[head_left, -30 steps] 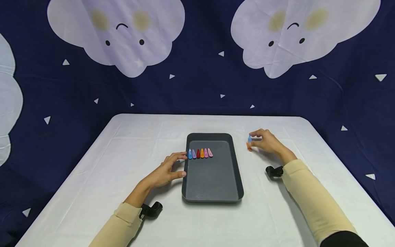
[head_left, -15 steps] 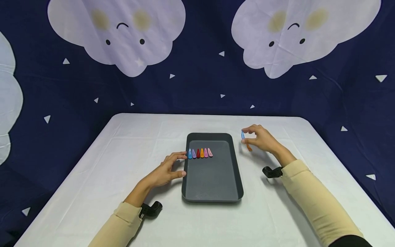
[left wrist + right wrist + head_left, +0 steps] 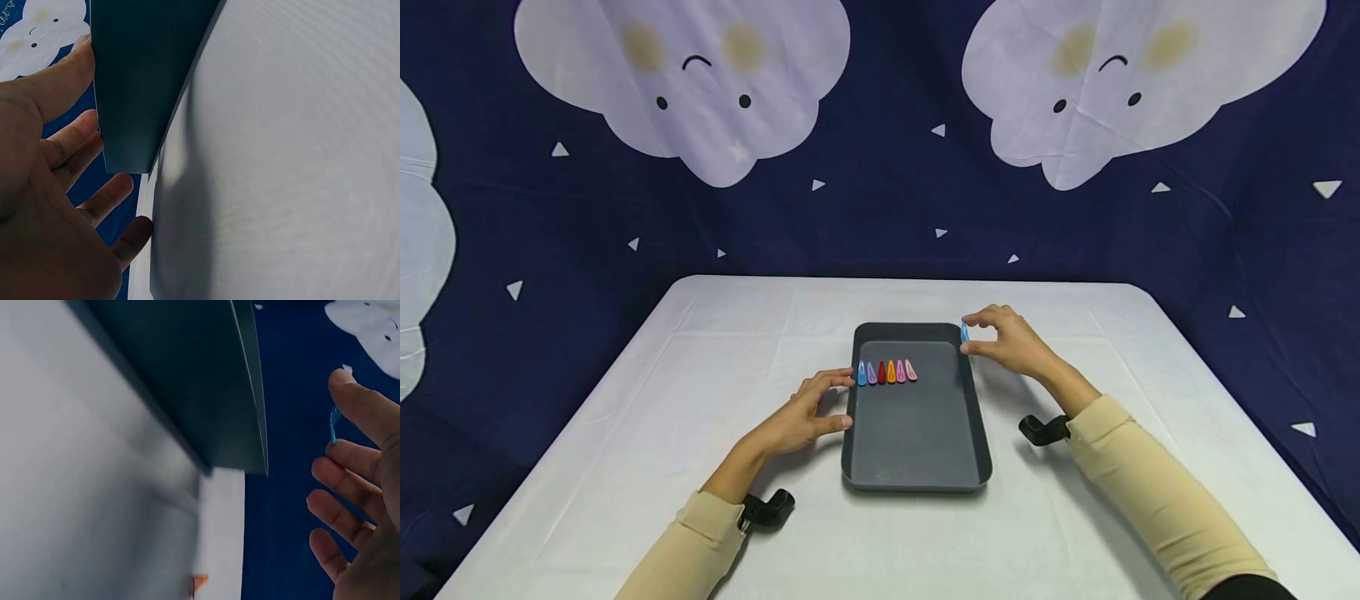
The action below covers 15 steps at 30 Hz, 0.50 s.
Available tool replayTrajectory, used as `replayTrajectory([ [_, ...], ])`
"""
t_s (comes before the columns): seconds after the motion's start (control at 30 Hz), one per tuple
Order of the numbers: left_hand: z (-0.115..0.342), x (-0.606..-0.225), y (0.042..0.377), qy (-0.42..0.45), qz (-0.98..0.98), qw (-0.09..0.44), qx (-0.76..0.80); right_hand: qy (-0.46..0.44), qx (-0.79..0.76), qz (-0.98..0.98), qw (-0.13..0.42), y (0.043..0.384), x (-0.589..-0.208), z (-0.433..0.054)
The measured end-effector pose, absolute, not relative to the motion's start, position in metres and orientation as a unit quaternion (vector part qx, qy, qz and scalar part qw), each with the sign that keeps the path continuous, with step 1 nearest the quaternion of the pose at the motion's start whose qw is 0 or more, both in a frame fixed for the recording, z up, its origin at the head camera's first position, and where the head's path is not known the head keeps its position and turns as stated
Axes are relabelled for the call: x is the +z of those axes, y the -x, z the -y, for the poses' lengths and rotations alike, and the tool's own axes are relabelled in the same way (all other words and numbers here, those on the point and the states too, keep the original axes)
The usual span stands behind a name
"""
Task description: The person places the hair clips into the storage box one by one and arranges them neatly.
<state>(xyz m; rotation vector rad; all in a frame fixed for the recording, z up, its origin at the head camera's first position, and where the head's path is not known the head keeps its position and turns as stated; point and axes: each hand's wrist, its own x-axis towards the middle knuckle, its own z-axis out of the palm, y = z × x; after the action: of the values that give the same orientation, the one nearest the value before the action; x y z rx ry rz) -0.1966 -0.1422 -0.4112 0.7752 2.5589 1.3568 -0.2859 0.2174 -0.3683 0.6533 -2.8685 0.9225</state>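
Note:
My right hand pinches a light blue snap hair clip between thumb and index finger, held upright by the upper right rim of a dark grey tray. In the right wrist view the clip spans thumb and index fingertip, the other fingers spread loosely. On the tray's left side, my left hand has its thumb and fingertips at the rim, fingers relaxed. Inside, several hair clips stand in a row: blue, purple, red, yellow-orange, and two pink ones.
A small orange piece lies on the table right of the tray, hidden behind my right hand in the head view. White cloth covers the table. Behind it hangs a dark blue cloud-patterned backdrop.
My right hand has lifted the light blue clip from beside the orange one and carried it left to the tray's right rim. The left hand and tray have stayed put.

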Motion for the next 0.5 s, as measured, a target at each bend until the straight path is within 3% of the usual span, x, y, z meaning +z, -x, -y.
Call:
replayTrajectory([
  [0.5,0.143,-0.412,0.197,-0.257,-0.855,0.067,0.446,-0.241,0.276,0.928,0.058,0.278,-0.383,-0.182],
])
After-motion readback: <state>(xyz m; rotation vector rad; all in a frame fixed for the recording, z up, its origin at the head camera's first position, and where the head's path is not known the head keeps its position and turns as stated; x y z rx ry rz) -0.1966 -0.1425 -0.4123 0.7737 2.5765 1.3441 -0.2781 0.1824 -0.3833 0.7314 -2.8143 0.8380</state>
